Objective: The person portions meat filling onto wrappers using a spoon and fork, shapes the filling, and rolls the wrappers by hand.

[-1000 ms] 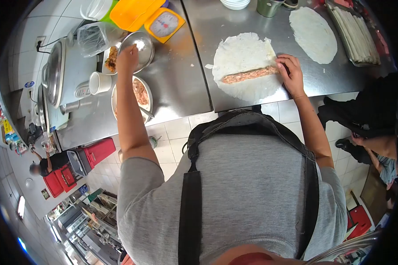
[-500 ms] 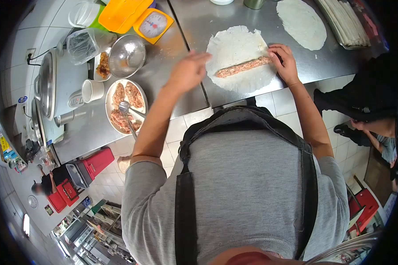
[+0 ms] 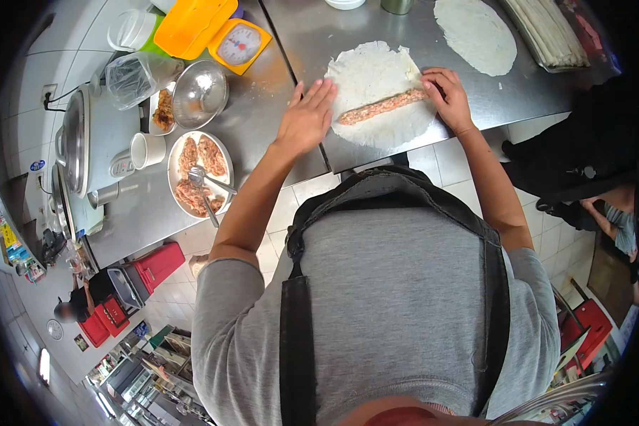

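A thin round sheet of pale dough (image 3: 376, 71) lies on the steel counter. A long strip of minced meat (image 3: 383, 106) runs across its lower half, slightly tilted. My left hand (image 3: 307, 117) rests palm down at the sheet's left edge, fingers spread, holding nothing. At the right edge, by the end of the meat strip, is my right hand (image 3: 447, 99). Its fingers are bent and apart from the thumb, touching the dough's edge or just over it; I see nothing gripped in them.
Left of my arm stands a white bowl (image 3: 173, 174) of minced meat with a spoon and fork. Nearby are a metal bowl (image 3: 200, 94), a white cup (image 3: 148, 150) and a yellow scale (image 3: 240, 47). Another dough sheet (image 3: 476, 35) and a tray of pale strips (image 3: 547, 32) lie right.
My left hand has come down from above the counter to the dough's left edge, its fingers spreading flat. My right hand stays by the right end of the meat strip.
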Tool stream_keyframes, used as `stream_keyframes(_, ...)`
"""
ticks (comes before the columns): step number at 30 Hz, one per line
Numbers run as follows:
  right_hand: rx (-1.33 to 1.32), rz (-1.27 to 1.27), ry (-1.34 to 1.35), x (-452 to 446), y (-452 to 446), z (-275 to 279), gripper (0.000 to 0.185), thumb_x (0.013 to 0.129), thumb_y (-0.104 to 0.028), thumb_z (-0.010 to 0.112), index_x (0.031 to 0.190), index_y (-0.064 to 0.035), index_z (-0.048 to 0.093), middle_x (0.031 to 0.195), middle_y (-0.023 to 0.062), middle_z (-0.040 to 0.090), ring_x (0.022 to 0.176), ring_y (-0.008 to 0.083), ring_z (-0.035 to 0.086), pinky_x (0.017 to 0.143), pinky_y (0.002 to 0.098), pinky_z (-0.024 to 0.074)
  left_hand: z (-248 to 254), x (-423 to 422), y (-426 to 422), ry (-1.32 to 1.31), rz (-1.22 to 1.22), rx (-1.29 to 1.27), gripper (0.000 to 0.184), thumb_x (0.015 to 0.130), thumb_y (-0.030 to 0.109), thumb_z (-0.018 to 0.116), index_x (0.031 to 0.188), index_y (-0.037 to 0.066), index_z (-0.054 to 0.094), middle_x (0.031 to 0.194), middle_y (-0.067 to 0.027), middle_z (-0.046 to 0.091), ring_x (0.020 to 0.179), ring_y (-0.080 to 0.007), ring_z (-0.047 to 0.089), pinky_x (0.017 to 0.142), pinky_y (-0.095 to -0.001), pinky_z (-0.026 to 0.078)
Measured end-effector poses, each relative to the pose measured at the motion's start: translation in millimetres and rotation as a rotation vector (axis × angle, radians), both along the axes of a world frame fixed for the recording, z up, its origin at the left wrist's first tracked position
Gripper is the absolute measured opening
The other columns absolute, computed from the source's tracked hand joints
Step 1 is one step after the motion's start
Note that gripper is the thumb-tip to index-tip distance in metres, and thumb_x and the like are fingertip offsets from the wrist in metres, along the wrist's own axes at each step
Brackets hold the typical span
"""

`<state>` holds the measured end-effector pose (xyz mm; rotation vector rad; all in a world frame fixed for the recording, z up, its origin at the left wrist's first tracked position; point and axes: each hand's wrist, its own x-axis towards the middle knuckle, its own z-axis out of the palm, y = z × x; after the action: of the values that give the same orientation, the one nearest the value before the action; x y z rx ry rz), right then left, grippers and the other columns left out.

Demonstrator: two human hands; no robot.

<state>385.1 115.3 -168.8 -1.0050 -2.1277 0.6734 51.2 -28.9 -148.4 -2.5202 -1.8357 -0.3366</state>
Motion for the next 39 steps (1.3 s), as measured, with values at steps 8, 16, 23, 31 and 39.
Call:
stream_keyframes(8, -0.229, -0.079, 0.256, 0.8, -18.7, 1.8, 0.019, 0.092, -0.012, 0.068, 0.11, -0.0053, 0.07, 0.117, 0.0123, 0.065, 0.109, 0.0303, 0.061, 0.096, 0.0382, 0.0494, 12.7, 24.7, -39.2, -0.471, 0.571, -0.205, 0.024, 0.087, 0.024, 0.075, 0.105, 0.007, 0.075, 0.111, -0.0121, 0.073, 0.099, -0.0244, 0.07, 0.085, -0.0393, 0.054)
stream_keyframes(16, 0.083, 0.111, 0.143, -21.0, -102.6, 17.6, 0.026, 0.086, -0.01, 0.07, 0.112, -0.0112, 0.069, 0.121, 0.0094, 0.064, 0.11, 0.0317, 0.059, 0.098, 0.0423, 0.0441, -1.0, 30.4, -13.1, -0.504, 0.751, -0.304, 0.019, 0.08, 0.023, 0.078, 0.09, 0.007, 0.074, 0.088, -0.0123, 0.075, 0.083, -0.0314, 0.073, 0.076, -0.042, 0.056)
stream_keyframes(23, 0.183, 0.606, 0.091, -75.4, -131.1, -0.3, 0.032, 0.075, -0.008, 0.074, 0.106, -0.0143, 0.067, 0.114, 0.0014, 0.062, 0.104, 0.023, 0.058, 0.089, 0.0394, 0.0466, 8.1, 41.8, -13.3, -0.468, 0.753, -0.134, 0.024, 0.079, 0.025, 0.078, 0.091, 0.004, 0.075, 0.089, -0.0151, 0.076, 0.085, -0.0341, 0.073, 0.077, -0.043, 0.056)
stream_keyframes(31, 0.197, 0.609, 0.054, -79.3, -136.8, 0.1, 0.029, 0.074, -0.01, 0.07, 0.102, -0.0146, 0.066, 0.11, -0.0003, 0.06, 0.105, 0.0208, 0.056, 0.091, 0.0367, 0.0455, 1.8, 37.9, -5.2, -0.506, 0.764, -0.312, 0.022, 0.076, 0.02, 0.077, 0.089, 0.002, 0.073, 0.084, -0.0159, 0.075, 0.082, -0.0336, 0.073, 0.076, -0.0424, 0.056)
stream_keyframes(39, 0.461, 0.575, -0.114, -108.9, -134.6, -1.3, 0.025, 0.082, -0.015, 0.062, 0.106, -0.0092, 0.066, 0.121, 0.0056, 0.061, 0.123, 0.0243, 0.052, 0.104, 0.0403, 0.0415, 10.1, 38.7, 3.6, -0.709, 0.633, -0.334, 0.019, 0.083, 0.008, 0.069, 0.101, -0.001, 0.069, 0.081, -0.0129, 0.071, 0.069, -0.0201, 0.07, 0.065, -0.0342, 0.055)
